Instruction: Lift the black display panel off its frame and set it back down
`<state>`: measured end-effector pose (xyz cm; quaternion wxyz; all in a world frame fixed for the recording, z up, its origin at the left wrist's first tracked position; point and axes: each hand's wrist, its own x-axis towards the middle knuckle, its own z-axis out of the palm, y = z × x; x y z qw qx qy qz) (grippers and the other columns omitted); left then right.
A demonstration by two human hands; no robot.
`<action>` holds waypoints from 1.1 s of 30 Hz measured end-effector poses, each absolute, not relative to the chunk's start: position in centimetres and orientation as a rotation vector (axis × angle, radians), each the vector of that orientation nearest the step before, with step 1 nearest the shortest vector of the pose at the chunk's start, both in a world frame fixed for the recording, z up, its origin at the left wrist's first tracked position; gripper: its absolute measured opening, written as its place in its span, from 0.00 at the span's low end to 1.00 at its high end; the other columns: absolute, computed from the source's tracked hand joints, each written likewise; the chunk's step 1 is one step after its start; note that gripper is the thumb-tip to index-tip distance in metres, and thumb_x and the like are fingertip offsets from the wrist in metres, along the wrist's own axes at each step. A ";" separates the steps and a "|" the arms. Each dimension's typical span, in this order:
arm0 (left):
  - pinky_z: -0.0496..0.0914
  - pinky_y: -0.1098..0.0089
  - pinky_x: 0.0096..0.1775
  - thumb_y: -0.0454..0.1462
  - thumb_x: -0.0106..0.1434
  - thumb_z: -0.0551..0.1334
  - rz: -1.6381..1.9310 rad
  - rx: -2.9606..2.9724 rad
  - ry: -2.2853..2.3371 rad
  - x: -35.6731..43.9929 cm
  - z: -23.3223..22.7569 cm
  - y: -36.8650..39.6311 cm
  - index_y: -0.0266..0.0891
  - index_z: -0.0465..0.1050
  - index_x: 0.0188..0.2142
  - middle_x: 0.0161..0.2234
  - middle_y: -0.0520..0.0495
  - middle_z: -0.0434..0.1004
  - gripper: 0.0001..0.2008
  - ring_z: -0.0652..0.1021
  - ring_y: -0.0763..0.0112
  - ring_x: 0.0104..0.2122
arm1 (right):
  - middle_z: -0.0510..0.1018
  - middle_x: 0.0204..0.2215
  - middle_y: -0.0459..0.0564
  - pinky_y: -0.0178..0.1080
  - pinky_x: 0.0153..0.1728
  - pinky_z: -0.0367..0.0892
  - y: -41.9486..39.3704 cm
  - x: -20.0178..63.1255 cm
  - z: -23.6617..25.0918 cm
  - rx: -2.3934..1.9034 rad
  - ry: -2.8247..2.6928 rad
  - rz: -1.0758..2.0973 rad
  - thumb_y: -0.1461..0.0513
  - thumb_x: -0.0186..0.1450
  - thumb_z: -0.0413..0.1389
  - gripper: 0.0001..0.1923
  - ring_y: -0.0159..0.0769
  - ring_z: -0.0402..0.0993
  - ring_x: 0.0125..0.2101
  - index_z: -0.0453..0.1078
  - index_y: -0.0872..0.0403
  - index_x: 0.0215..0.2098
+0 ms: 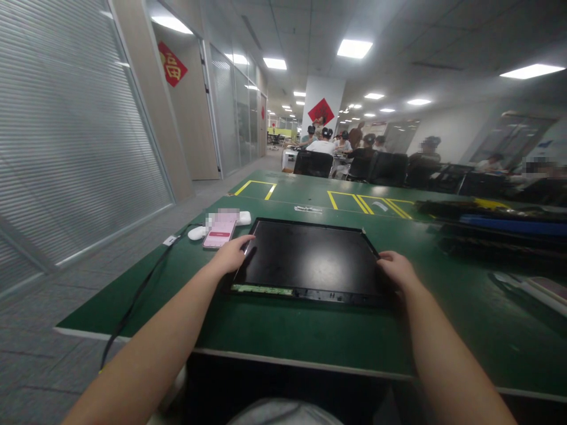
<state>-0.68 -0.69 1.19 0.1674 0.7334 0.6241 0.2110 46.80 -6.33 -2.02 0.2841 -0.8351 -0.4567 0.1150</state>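
I count two hands on one flat black panel [310,260] — a thin rectangular slab with a smooth, glossy face that throws back the ceiling lights, lying flat on the green table [274,330] close to its near edge, straight ahead of me. Along the panel's near side I can see one narrow pale-green strip [262,289], matte and slightly speckled.

My left hand [233,255] sits at the panel's left edge, fingers curled loosely over the rim, thumb pointing across onto the dark surface; it touches the edge, but I cannot tell if it truly grips. My right hand [396,267] is at the right edge, fingers bent down over the side and partly hidden, so how firmly they close I cannot tell either.

Just beyond the left hand lies one phone [220,233] with a pink lit screen, flat and rounded at the corners. Beside it are two white, smooth, rounded pieces — one oval [196,233] on the left, one oblong [244,218] behind. One black cable [146,283] runs off the table's left edge.

The table top is matte green with yellow taped outlines [354,202]. On the far right lie long dark bundles [496,227], one showing blue.
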 end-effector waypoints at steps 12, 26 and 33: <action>0.78 0.70 0.36 0.20 0.51 0.55 1.143 1.193 1.275 0.4 2.7 -1.4 0.38 0.72 0.54 0.48 0.43 0.82 0.31 0.83 0.65 0.37 | 0.81 0.44 0.56 0.39 0.42 0.69 -6.5 46.4 -1.7 -2.272 -1.247 0.280 0.61 0.60 0.56 0.19 0.44 0.77 0.43 0.76 0.56 0.48; 0.74 0.73 0.25 0.23 0.56 0.60 1.193 0.836 1.227 0.2 2.8 -0.3 0.36 0.74 0.50 0.25 0.51 0.79 0.23 0.77 0.73 0.19 | 0.82 0.40 0.54 0.37 0.37 0.69 -6.3 46.7 -2.2 -2.272 -1.247 0.237 0.61 0.59 0.57 0.17 0.42 0.78 0.39 0.77 0.54 0.45; 0.74 0.72 0.23 0.24 0.58 0.61 1.143 0.765 1.171 0.2 2.7 -0.1 0.36 0.68 0.58 0.23 0.50 0.78 0.27 0.78 0.69 0.19 | 0.82 0.40 0.54 0.38 0.37 0.69 -6.2 46.7 -2.3 -2.256 -1.240 0.244 0.62 0.58 0.57 0.17 0.42 0.78 0.39 0.76 0.55 0.46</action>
